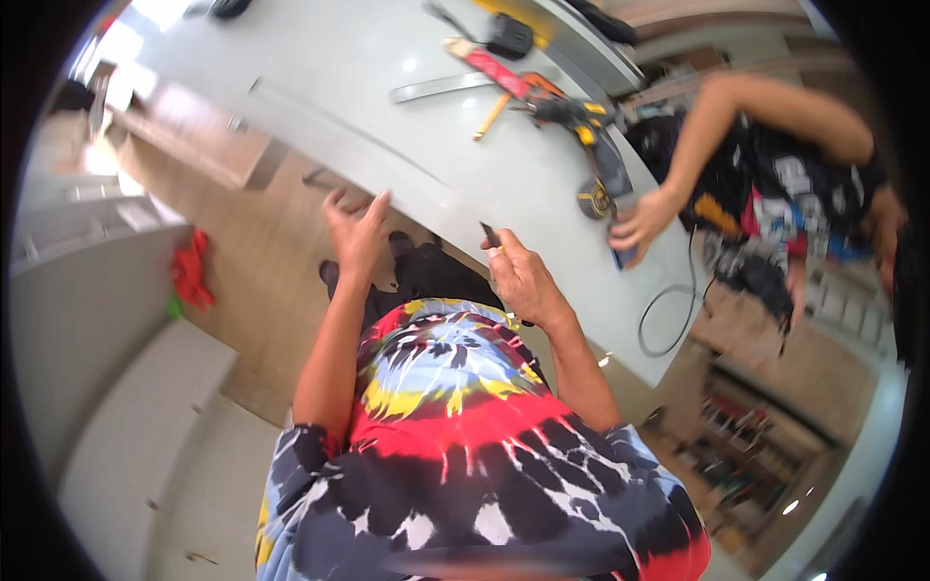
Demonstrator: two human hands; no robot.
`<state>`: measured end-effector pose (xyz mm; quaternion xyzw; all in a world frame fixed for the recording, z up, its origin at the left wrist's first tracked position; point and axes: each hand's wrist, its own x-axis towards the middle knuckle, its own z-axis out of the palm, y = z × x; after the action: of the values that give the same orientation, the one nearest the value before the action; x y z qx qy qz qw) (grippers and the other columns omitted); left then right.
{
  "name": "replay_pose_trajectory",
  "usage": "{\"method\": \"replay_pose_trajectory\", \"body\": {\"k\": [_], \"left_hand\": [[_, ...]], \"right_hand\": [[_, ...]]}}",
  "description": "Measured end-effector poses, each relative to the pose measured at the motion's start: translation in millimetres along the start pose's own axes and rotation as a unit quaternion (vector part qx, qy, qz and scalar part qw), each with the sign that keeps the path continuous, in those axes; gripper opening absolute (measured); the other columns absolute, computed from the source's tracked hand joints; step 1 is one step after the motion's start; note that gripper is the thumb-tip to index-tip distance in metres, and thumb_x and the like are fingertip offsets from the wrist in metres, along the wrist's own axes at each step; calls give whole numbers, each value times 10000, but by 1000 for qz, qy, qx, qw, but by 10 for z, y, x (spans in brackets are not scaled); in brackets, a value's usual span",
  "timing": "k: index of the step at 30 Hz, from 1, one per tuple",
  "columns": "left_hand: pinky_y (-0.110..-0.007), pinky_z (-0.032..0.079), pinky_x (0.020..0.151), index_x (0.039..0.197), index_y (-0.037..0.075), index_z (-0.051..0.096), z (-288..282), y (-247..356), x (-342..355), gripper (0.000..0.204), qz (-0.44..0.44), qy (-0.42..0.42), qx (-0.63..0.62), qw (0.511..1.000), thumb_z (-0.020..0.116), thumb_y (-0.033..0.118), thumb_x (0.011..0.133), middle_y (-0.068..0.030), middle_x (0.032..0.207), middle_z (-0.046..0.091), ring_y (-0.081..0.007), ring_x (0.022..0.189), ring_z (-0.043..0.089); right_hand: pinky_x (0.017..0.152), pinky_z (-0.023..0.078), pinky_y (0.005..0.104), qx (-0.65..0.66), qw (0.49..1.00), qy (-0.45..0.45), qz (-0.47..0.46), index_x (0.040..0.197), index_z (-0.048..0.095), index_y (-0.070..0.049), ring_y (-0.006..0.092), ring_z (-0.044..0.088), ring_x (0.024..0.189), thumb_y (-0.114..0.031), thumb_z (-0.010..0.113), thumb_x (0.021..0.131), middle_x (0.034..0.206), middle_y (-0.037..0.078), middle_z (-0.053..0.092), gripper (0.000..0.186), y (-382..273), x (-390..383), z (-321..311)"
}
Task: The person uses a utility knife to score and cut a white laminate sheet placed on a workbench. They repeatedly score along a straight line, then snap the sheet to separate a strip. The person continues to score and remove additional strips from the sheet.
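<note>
My right hand [528, 281] is closed around a small utility knife [490, 235], its dark tip pointing up and away over the near edge of the white table [542, 203]. To the left, my left hand [356, 232] is raised beside that same edge with its fingers apart, and I see nothing in it. Beyond my left hand lies a long, thin, pale strip [358, 136] with a dark line along it; its material is hard to make out. Slight blur covers the fingers of my left hand.
Further up the table lie a metal ruler [441, 88], a yellow stick [491, 116], a red-handled tool [494, 70], a black-and-yellow power tool [579, 121] and a tape measure [593, 199]. At right, another person's hand [647, 223] rests on a dark blue object [623, 256], near a looped cable [643, 334].
</note>
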<state>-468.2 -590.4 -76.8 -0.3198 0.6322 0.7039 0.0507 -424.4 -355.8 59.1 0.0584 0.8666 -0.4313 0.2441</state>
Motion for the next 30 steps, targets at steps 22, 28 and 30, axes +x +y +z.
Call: {"method": "replay_pose_trajectory", "body": {"k": [22,28,30], "left_hand": [[-628,211,1210,1458,38,530,554,261,237,472,481,-325,603,548,559,263,1044,-118,1505,524,-362,1456,395],[-642,232,1195,1445,36,540,614,265,202,467,499,-317,591,549,564,266,1040,-132,1441,554,-361,1416,430],[-639,235,1194,1438,38,544,617,270,195,470,498,-320,593,546,579,266,1029,-131,1436,557,-359,1402,441]], "right_hand": [[650,505,527,74,965,252,3,981,494,13,462,660,760,-181,581,976,827,272,643,213,358,-111,1237],[728,478,536,162,947,270,65,992,491,4,485,635,814,-205,529,1022,836,281,619,215,339,-228,1372],[710,472,530,193,938,281,69,986,487,9,484,628,792,-200,518,1027,814,276,600,215,297,-252,1336]]}}
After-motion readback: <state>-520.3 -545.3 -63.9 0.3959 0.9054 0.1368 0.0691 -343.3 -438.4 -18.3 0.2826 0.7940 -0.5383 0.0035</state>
